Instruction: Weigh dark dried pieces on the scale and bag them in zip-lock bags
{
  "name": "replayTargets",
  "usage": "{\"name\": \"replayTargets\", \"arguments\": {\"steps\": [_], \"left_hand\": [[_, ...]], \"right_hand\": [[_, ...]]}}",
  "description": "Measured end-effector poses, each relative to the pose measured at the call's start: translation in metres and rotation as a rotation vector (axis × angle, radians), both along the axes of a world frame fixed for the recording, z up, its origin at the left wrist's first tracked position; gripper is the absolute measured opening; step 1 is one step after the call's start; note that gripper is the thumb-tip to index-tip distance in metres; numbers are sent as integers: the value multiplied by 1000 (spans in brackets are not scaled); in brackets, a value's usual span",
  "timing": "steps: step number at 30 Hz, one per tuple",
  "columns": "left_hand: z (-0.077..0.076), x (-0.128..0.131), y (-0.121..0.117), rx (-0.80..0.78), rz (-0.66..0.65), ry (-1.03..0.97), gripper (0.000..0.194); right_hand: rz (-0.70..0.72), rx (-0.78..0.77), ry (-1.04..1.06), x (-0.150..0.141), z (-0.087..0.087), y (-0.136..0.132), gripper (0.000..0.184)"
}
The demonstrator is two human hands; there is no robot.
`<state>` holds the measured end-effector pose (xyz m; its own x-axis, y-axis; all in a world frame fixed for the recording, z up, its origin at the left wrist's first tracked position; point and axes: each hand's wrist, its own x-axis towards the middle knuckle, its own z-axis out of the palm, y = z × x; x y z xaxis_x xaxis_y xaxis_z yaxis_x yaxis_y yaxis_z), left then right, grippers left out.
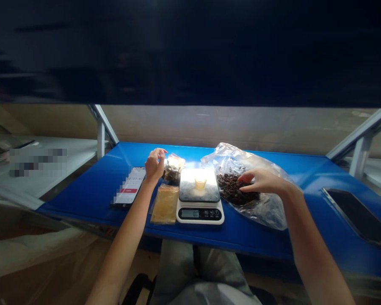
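Close to the front edge of the blue desk point(95, 190), a white scale point(190, 196) with a square plate and rounded corners, its display at 0.0; between scale and edge, just a narrow strip of blue. Reaching in from the right with the right hand point(262, 180), thumb and fingers parted, at a heap of dark bean-like pieces point(230, 190) inside a clear plastic bag point(273, 212), right beside the scale. Wider blue room from the bag across to a black phone point(358, 216) near the right side; more blue to the left of a lit phone point(130, 186). Tight spacing around the left hand point(155, 165), raised between that phone and a bunch of small packets point(174, 167), with loosely curled fingers; cannot tell whether gripping anything. At the rear corners, slanting metal struts point(105, 127); overhead, a dark panel point(190, 51).

On the plate, upright under bright light, a small translucent yellowish cup point(200, 184), wider at the rim. Left of the scale, flat, glossy yellowish pouches point(165, 205), roughly rectangular. Crinkled, shiny film on the bag; smooth, oblong pieces within.
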<state>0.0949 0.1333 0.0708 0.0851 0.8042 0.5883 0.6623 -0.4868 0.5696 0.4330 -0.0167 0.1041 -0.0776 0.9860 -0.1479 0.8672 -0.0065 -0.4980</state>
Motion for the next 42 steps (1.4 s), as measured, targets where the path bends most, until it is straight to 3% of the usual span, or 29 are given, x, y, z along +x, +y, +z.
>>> {"name": "replayTargets", "arguments": {"steps": [12, 19, 27, 33, 42], "left_hand": [[-1, -2, 3, 20, 5, -1, 43], [0, -3, 1, 34, -13, -11, 43], [-4, -7, 4, 31, -16, -60, 45], [-6, -3, 2, 7, -53, -41, 43], [-5, -8, 1, 26, -56, -43, 42]], "right_hand": [[8, -42, 55, 4, -4, -2, 35], [11, -89, 65, 5, -1, -1, 51], [57, -37, 74, 0, 1, 1, 43], [21, 45, 53, -4, -3, 3, 39], [-30, -33, 92, -4, 1, 2, 50]]}}
